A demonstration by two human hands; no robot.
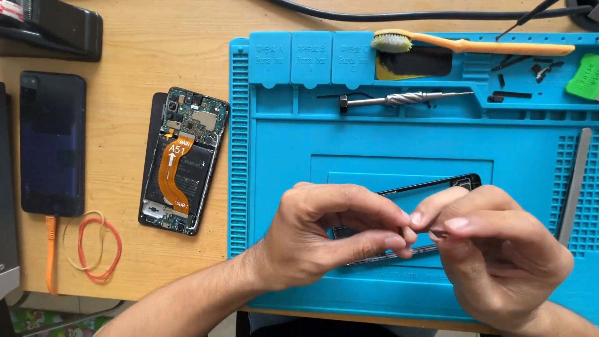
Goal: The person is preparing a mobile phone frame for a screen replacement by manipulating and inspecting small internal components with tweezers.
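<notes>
My left hand (324, 234) and my right hand (493, 256) meet fingertip to fingertip over the blue repair mat (399, 143). Between the pinched fingers is a very small dark part (437, 233), held by my right thumb and forefinger; my left fingertips touch it or pinch beside it. Under both hands lies a black phone frame (437, 185), mostly hidden. An opened phone (184, 159) with an orange flex cable and exposed circuit board lies on the wooden table, left of the mat.
A dark phone (52, 143) with an orange cable (50, 253) lies far left, rubber bands (97, 246) beside it. On the mat's top trays are an orange-handled brush (468, 45), a metal screwdriver (399, 98) and small black parts. A grey metal tool (577, 181) lies at right.
</notes>
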